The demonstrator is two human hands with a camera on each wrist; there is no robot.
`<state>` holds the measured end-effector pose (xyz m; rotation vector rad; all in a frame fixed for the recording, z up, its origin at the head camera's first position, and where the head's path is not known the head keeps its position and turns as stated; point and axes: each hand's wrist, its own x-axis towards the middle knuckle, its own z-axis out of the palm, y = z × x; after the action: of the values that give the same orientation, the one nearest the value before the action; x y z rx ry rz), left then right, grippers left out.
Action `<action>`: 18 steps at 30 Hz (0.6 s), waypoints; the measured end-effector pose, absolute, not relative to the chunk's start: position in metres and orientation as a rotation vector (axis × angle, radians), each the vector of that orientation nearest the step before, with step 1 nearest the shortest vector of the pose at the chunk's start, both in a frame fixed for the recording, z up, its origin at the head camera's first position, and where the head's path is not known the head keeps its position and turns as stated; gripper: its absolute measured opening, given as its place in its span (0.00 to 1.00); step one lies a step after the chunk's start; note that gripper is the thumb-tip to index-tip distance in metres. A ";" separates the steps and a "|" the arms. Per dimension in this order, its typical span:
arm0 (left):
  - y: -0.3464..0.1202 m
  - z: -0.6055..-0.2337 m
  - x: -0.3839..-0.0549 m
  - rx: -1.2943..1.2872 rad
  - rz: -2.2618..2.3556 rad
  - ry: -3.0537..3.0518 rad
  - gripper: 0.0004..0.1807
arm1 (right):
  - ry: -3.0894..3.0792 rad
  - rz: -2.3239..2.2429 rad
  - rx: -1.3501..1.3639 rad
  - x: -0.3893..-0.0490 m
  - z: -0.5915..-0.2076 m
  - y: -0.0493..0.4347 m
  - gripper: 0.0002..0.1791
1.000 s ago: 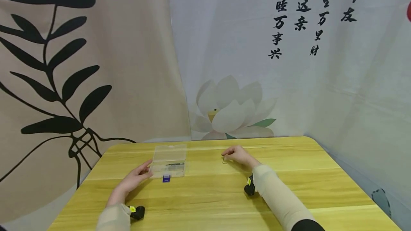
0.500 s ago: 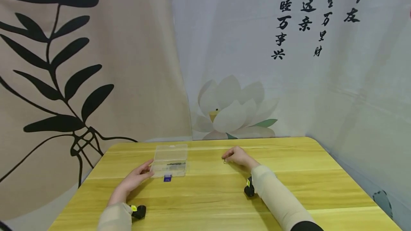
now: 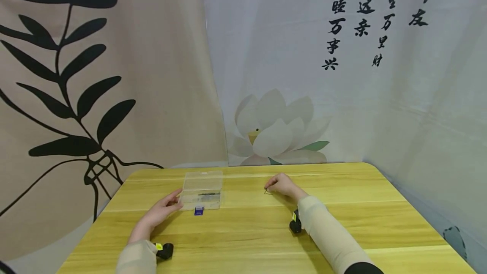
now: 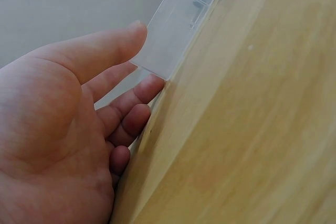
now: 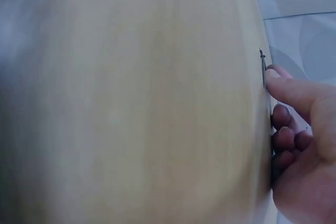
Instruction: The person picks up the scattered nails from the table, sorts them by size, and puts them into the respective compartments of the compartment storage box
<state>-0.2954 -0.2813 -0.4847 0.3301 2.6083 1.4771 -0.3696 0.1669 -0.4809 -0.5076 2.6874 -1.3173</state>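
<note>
In the head view a clear plastic box point(image 3: 200, 202) stands at the left on the table, its lid point(image 3: 203, 179) folded back. A few thin dark pieces point(image 3: 209, 194) lie inside, and a blue latch point(image 3: 198, 211) hangs at its front. My left hand point(image 3: 161, 212) holds the box at its left end, the thumb point(image 4: 134, 38) at the front corner and the other fingers beside and behind it. Between thumb and index finger my right hand point(image 3: 281, 184) pinches a thin dark metal piece point(image 5: 263, 69), close above the table to the right of the box. Its exact kind is too small to tell.
The yellow wood-grain table point(image 3: 243, 240) ends just behind the box and the right hand. Beyond stands a printed curtain point(image 3: 167, 75). Black wrist cameras point(image 3: 165, 251) sit at both cuffs, low over the tabletop.
The thin metal piece in the right hand has turned slightly. The left hand stays at the box. The whole head view has shifted a little.
</note>
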 end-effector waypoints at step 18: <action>-0.279 -0.484 -0.295 0.311 1.474 2.618 0.35 | 2.660 -1.335 -0.560 -0.369 -0.476 0.172 0.06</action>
<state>-0.2951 -0.2793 -0.4837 0.3110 2.6176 1.4737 -0.3687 0.1719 -0.4757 -0.5596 2.6597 -1.3352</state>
